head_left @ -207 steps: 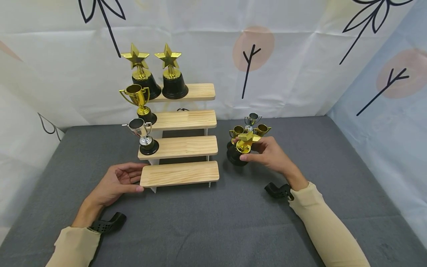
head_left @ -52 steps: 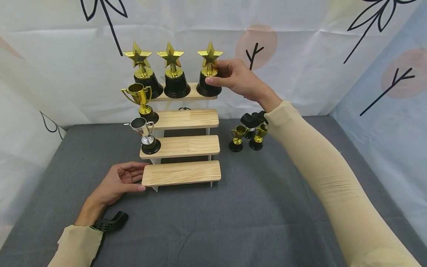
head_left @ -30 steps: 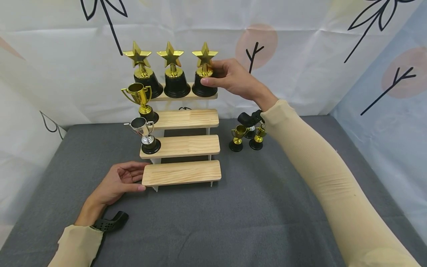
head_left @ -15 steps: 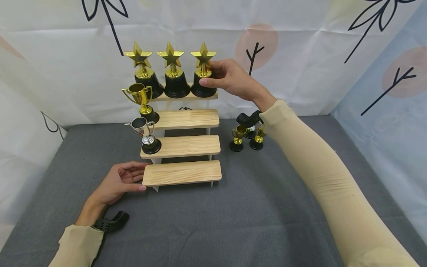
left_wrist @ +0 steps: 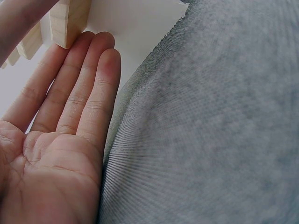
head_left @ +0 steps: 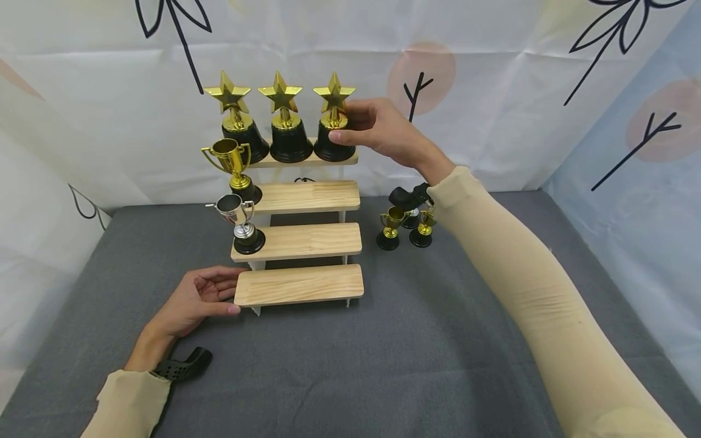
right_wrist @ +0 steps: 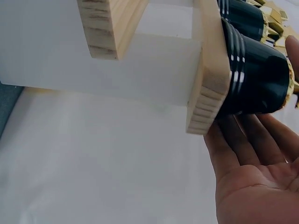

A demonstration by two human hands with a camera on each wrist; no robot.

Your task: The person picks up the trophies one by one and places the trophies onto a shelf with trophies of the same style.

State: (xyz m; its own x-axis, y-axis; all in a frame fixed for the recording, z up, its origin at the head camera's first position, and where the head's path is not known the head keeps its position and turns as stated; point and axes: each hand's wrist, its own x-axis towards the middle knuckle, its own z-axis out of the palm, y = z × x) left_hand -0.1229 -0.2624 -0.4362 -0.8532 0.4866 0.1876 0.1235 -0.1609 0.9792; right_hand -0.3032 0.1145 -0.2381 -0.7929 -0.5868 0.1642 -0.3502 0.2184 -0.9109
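Note:
A four-step wooden stand [head_left: 298, 284] sits on grey cloth. Three gold star trophies on black bases line its top step [head_left: 306, 160]. My right hand [head_left: 346, 125] holds the rightmost star trophy [head_left: 333, 121], thumb on the front of its base and fingers behind the stem. In the right wrist view the fingers [right_wrist: 243, 140] lie along the black base [right_wrist: 254, 84], which stands at the step's end. My left hand [head_left: 199, 298] rests palm up on the cloth. Its straight fingers [left_wrist: 70, 93] touch the left end of the lowest step [left_wrist: 67, 18].
A gold cup [head_left: 232, 164] stands at the left end of the second step and a silver cup [head_left: 240, 222] on the third. Two small gold cups [head_left: 390, 228] [head_left: 423, 226] stand on the cloth right of the stand. Patterned fabric walls enclose the grey cloth [head_left: 383, 353].
My right hand lifted the star trophy off the cloth, set it on the top step and slid it left toward the other two. In the last half second it has hardly moved. The left hand stayed put.

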